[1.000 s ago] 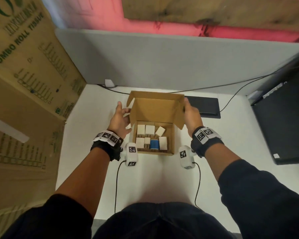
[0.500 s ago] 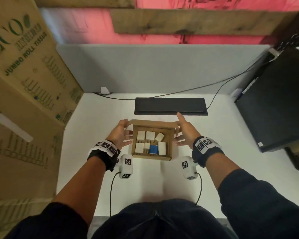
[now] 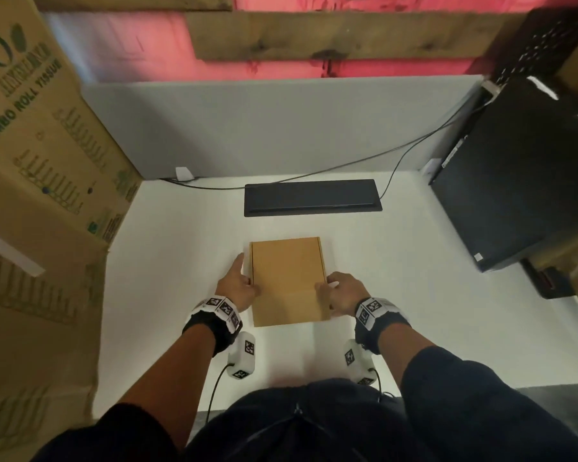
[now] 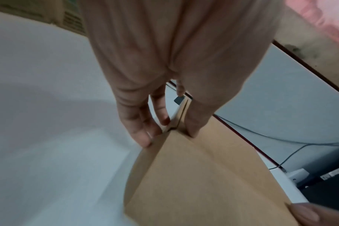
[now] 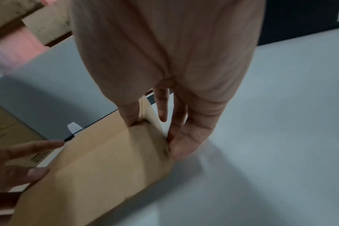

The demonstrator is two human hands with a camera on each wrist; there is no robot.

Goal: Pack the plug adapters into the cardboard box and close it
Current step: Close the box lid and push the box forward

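Note:
The brown cardboard box (image 3: 287,281) lies on the white table (image 3: 181,245) with its lid folded flat over the top. The plug adapters are hidden inside it. My left hand (image 3: 239,285) holds the box's left edge, thumb on the lid and fingers (image 4: 139,130) down against the side flap. My right hand (image 3: 342,291) grips the right edge the same way, thumb on top and fingers (image 5: 182,140) against the side wall. In the wrist views the box (image 4: 213,175) (image 5: 106,165) fills the lower part and a narrow gap shows along the lid's side flap.
A flat black panel (image 3: 312,197) lies behind the box, with a cable (image 3: 347,165) running along the grey partition (image 3: 264,128). A black computer case (image 3: 521,175) stands at the right and a big tissue carton (image 3: 47,128) at the left.
The lid, upright a second ago and half lowered after that, now lies flat over the box and hides the adapters. Both hands have come down from the lid to the box's side edges.

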